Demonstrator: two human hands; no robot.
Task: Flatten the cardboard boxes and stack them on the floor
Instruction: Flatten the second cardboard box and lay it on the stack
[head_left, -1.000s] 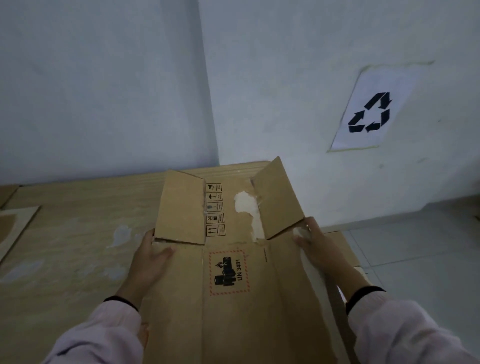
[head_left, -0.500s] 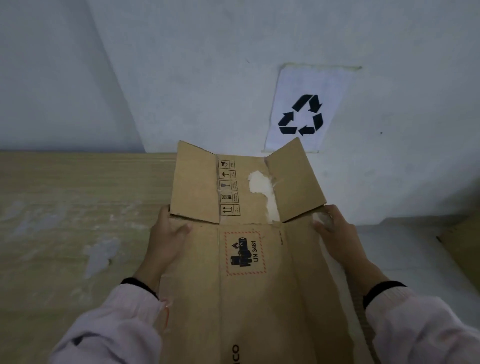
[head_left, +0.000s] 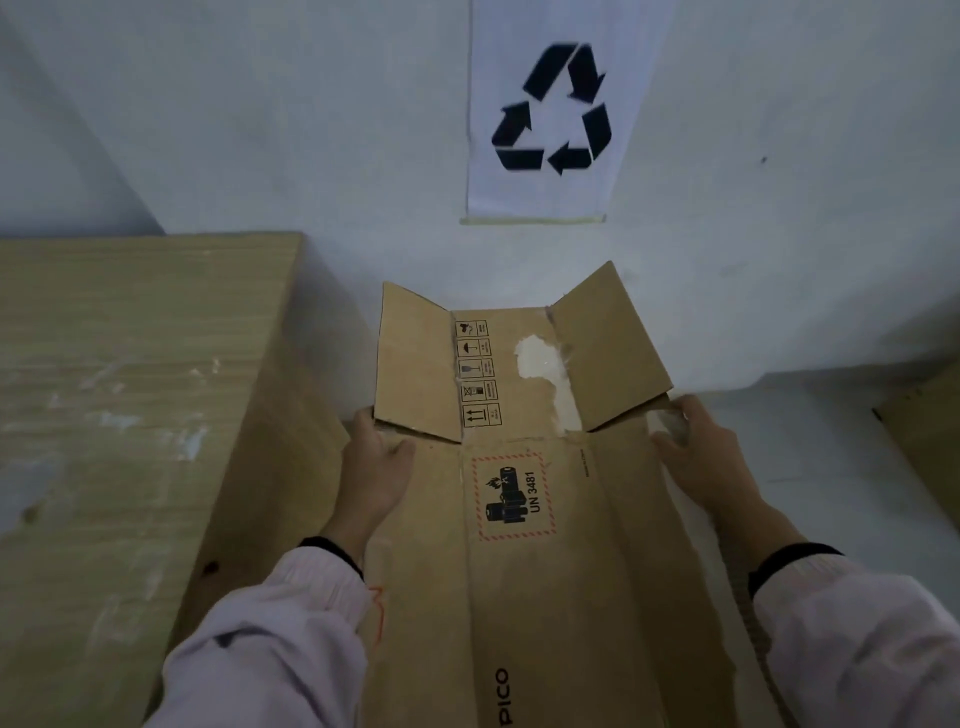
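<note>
Flattened cardboard box (head_left: 545, 545) held out in front of the person, long axis running away from the camera toward the white wall (head_left: 260, 104). Left hand (head_left: 376, 475) grips the box's left edge just below the left end flap (head_left: 415, 364): thumb lies on the upper face, the other fingers are hidden under the board, so the hand is closed on the edge. Right hand (head_left: 701, 462) holds the right edge the same way, fingers curled over a torn white patch at the edge, thumb side on top. Both sleeves pale pink with dark cuffs.

Two end flaps stand up and splay outward at the far end; right flap (head_left: 608, 348) tilts right. Between them a column of small handling symbols (head_left: 478, 371) and a ragged white tear (head_left: 540, 358) where the paper layer has come off. On the main panel a red-hatched battery label (head_left: 514, 496) reading UN 3481; the letters PICO near the bottom edge.

Box is in the air, to the right of a pale wooden table (head_left: 130, 389), whose corner is close to the left hand. A paper sheet with a black recycling sign (head_left: 553, 111) is taped to the wall straight ahead. Another piece of cardboard (head_left: 924, 436) shows at the far right edge; whether it lies on the floor cannot be told
</note>
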